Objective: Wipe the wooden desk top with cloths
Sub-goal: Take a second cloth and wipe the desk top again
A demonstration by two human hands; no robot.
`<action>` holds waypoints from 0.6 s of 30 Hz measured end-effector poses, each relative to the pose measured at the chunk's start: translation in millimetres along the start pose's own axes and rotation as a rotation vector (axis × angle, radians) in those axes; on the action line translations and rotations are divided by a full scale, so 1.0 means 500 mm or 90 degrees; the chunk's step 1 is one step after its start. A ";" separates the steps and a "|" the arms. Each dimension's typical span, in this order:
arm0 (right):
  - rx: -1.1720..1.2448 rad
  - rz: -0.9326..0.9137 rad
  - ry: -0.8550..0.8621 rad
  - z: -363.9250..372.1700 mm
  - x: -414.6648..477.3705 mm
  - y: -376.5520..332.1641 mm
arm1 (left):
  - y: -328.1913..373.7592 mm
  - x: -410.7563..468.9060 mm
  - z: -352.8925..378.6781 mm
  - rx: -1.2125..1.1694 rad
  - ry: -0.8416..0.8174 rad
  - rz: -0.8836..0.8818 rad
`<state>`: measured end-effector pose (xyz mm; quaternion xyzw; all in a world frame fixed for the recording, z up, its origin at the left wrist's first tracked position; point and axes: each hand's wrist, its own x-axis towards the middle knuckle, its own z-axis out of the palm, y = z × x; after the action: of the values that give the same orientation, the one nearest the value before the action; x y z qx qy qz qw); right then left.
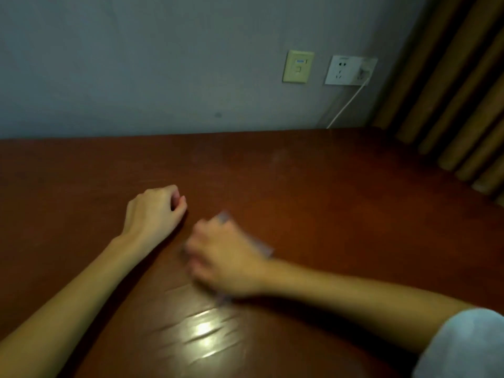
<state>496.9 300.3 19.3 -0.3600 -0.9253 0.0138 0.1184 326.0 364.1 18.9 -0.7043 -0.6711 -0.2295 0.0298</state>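
Desk [327,214]: glossy red-brown wood, with a glare patch nearest the camera. Left hand [155,211]: rests on the desk, fingers loosely curled, nothing visible in it. Right hand [226,257]: blurred, lies over the cloth; whether it presses flat or grips cannot be told. Cloth [263,248]: pale, thin, on the desk under the right hand, corners showing past it. Likely light, soft and limp, and apt to slide on the gloss; best held with a palm on its middle. Sockets [350,70] and cable [346,105]: on the wall behind. Curtain [450,105] and sleeve [463,345]: far right.
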 end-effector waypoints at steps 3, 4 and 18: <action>0.119 -0.139 -0.011 0.000 -0.005 -0.020 | -0.029 0.035 0.000 0.001 0.015 -0.034; 0.079 -0.139 0.009 0.000 -0.001 0.040 | -0.040 0.043 0.000 0.001 0.015 -0.044; -0.225 0.218 -0.058 -0.024 0.164 0.325 | -0.059 0.057 0.019 0.027 0.032 -0.043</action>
<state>548.9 474.7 30.3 -0.5255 -0.8433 -0.1119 0.0079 300.1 397.0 13.0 -0.6743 -0.6984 -0.2337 0.0538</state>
